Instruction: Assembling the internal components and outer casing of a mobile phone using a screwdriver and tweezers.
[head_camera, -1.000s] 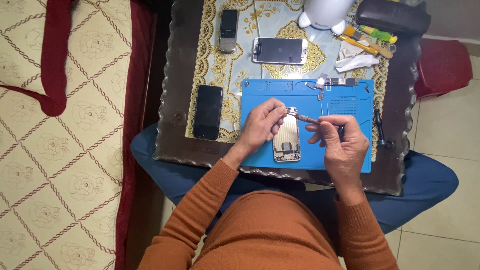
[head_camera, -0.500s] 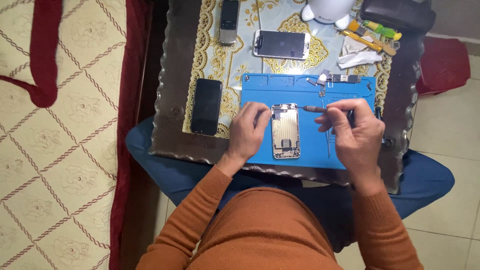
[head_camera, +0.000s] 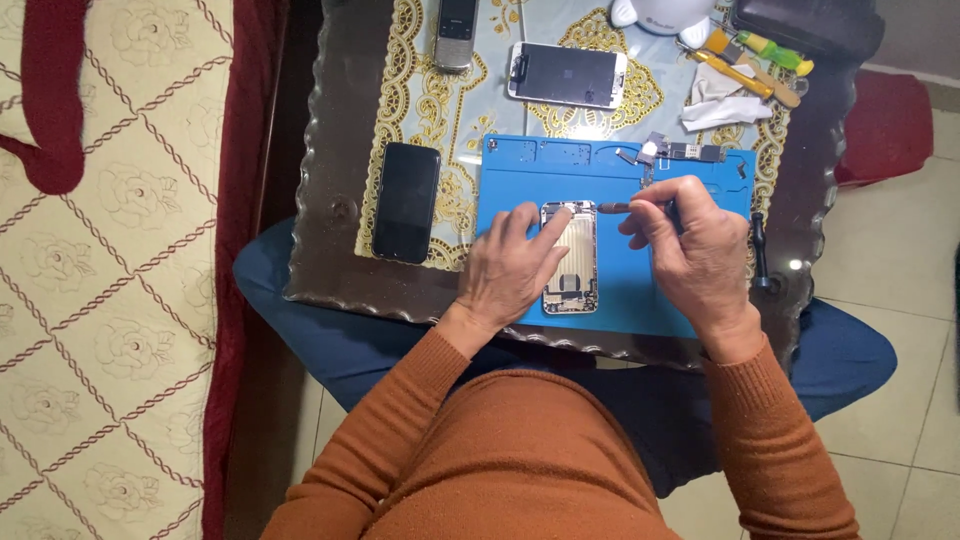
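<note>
left hand (head_camera: 515, 268) rests flat, fingers loose, steadying the opened phone shell (head_camera: 570, 258) on the blue mat (head_camera: 520, 170). right hand (head_camera: 695, 255) pinches a thin tool (head_camera: 618, 208), tip at the shell's top edge. beyond, on the desk (head_camera: 330, 250): black phone (head_camera: 405, 202), detached screen (head_camera: 566, 75).
</note>
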